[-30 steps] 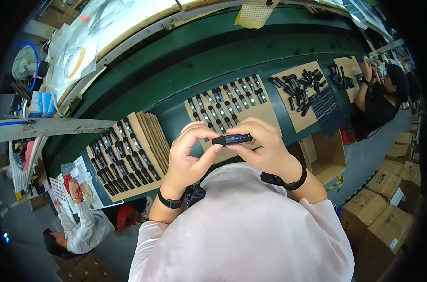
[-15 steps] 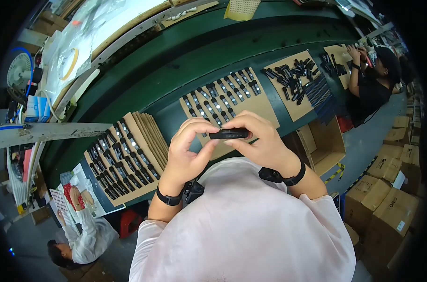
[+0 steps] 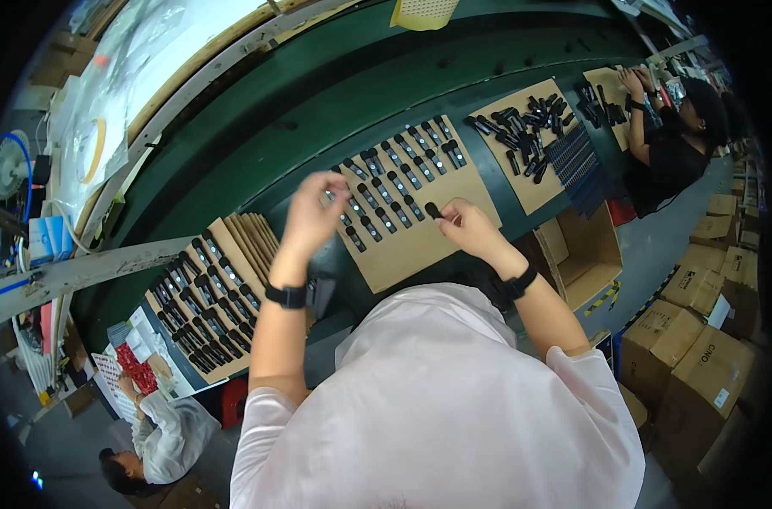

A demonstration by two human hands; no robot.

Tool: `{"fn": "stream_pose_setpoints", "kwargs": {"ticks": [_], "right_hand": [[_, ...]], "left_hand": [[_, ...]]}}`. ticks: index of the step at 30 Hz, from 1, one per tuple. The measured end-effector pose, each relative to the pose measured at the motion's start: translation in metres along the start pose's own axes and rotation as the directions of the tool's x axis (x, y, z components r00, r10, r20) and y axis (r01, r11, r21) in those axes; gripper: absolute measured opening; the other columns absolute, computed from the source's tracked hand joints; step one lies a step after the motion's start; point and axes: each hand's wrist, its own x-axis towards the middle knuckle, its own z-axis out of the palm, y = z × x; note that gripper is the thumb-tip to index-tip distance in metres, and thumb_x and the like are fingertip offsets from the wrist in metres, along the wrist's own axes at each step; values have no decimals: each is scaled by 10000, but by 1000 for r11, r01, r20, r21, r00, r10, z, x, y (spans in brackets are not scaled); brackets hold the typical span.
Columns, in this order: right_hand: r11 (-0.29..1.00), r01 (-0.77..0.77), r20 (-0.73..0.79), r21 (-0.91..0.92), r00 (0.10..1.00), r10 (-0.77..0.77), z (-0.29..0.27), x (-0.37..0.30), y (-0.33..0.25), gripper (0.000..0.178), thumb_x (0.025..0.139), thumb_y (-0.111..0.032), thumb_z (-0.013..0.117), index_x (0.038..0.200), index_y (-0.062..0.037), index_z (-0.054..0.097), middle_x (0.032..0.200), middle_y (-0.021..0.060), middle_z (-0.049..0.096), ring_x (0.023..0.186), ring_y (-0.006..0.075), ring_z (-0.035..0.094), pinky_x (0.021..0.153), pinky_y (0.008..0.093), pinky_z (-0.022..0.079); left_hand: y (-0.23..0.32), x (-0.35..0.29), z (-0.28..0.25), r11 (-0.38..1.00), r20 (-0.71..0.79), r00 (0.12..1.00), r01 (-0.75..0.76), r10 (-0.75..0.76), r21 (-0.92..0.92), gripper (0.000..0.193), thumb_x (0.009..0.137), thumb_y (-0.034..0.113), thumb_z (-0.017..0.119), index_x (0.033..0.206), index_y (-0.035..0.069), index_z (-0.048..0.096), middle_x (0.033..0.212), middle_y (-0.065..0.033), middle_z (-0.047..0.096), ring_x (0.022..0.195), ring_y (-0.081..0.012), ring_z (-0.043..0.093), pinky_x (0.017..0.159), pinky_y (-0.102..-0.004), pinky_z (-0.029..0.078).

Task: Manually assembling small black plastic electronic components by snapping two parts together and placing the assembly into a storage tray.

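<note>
My right hand (image 3: 473,229) pinches the dark end of a small black, stick-shaped device (image 3: 433,209) over the right part of a brown cardboard sheet (image 3: 403,261). Most of this device is hidden or too small to make out. On the same sheet, several similar black devices (image 3: 391,188) with pale, shiny middles lie in slanted rows. My left hand (image 3: 315,212) is at the left end of those rows, with its fingers bent together. A dark bit shows between the fingers, but I cannot make out what it is.
More devices lie on a board (image 3: 201,310) at the left, beside stacked cardboard sheets (image 3: 248,237). Loose black pieces (image 3: 530,131) cover another sheet at the right. Co-workers sit at lower left (image 3: 169,441) and far right (image 3: 687,144). An open carton (image 3: 585,254) stands below the bench.
My hands have parted from the black device they held together in front of me. The left has moved left and up to the rows; the right has moved slightly right, above the sheet.
</note>
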Motion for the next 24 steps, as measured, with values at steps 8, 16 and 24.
{"fn": "stream_pose_setpoints", "kwargs": {"ticks": [8, 16, 24], "right_hand": [[925, -210, -78, -317, 978, 196, 31, 51, 56, 210, 805, -170, 678, 888, -9, 571, 900, 190, 623, 814, 376, 624, 705, 432, 510], [928, -164, -120, -334, 984, 131, 39, 59, 68, 226, 830, -185, 670, 947, -19, 570, 954, 195, 614, 836, 394, 612, 721, 445, 500], [959, -78, -140, -271, 989, 40, -36, 103, 43, 212, 835, -128, 652, 1006, -23, 582, 987, 163, 590, 848, 387, 598, 739, 425, 495]], "left_hand": [[-120, 65, -32, 875, -164, 980, 173, -108, 453, 257, 789, 62, 647, 1040, 19, 614, 956, -148, 636, 895, -288, 628, 815, -379, 505], [-190, 98, -37, 751, -287, 946, 299, -152, 588, 392, 797, 123, 651, 1174, 71, 561, 1156, -168, 572, 1089, -363, 537, 915, -442, 462], [-239, 114, -50, 570, -248, 961, 273, -122, 775, 441, 767, 74, 615, 1202, 119, 561, 1286, -168, 517, 1168, -376, 489, 971, -451, 442]]}}
